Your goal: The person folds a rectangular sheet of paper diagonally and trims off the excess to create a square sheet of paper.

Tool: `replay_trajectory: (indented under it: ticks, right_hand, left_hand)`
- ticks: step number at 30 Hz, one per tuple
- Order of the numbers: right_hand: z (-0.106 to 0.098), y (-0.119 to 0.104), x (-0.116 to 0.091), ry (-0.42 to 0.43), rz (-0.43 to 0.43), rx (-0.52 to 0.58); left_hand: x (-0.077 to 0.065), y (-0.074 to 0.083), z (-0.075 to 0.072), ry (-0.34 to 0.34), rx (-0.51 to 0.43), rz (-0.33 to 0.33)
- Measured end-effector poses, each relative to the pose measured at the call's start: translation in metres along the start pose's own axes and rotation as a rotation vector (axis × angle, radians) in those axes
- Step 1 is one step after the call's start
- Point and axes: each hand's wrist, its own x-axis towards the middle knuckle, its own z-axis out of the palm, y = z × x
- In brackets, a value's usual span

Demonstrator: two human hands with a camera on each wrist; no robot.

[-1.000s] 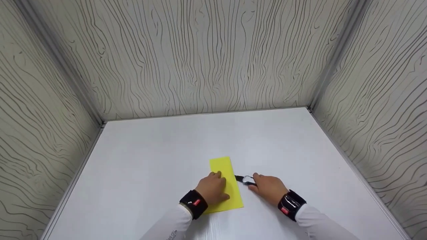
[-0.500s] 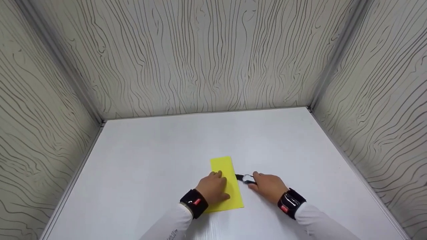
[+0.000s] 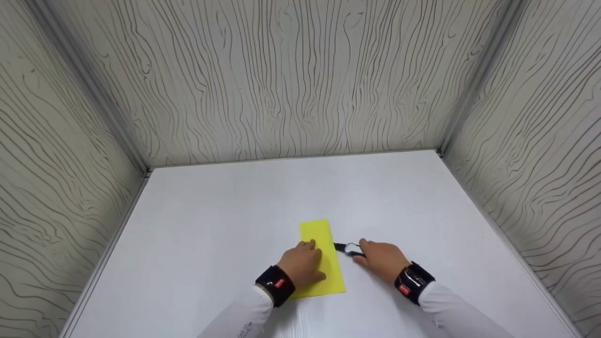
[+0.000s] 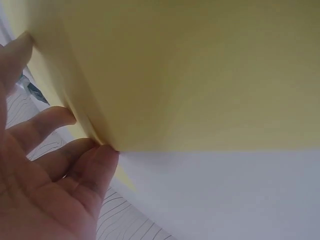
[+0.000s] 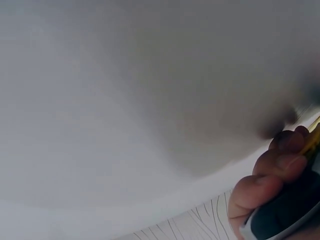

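A folded yellow sheet of paper (image 3: 313, 230) lies on the white table, its long right edge towards the right hand. The left hand (image 3: 300, 265) rests on it; in the left wrist view its slightly bent fingertips (image 4: 107, 155) press on the paper. The right hand (image 3: 382, 260) grips a small hand-held tool (image 3: 351, 249) with a black front end, a silvery middle and a dark teal body. That black end meets the paper's right edge; whether it goes under or between the layers is hidden. In the right wrist view curled fingers wrap the teal tool body (image 5: 285, 215).
The white tabletop (image 3: 225, 206) stretches around the paper. Wood-grain panels stand behind the table (image 3: 281, 84) and at both sides, with grey metal posts (image 3: 479, 80) in the corners. Each wrist wears a black band (image 3: 276, 285).
The right hand and tool have moved very slightly away from the body along the paper's edge, and more of the teal body shows. The left hand stays on the paper.
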Motion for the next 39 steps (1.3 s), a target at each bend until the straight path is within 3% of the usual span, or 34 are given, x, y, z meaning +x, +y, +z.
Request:
replay_trajectory:
  ticks: [15, 33, 39]
  right_hand:
    - [0.001, 0.008, 0.007, -0.062, 0.047, 0.015]
    - [0.003, 0.011, 0.012, 0.010, -0.011, -0.003]
    - [0.005, 0.013, 0.014, -0.008, 0.026, -0.003]
  left_hand:
    - [0.003, -0.001, 0.003, -0.001, 0.014, 0.037]
    - [0.000, -0.001, -0.002, 0.018, 0.037, 0.038]
    - [0.000, 0.000, -0.003, 0.004, 0.034, 0.043]
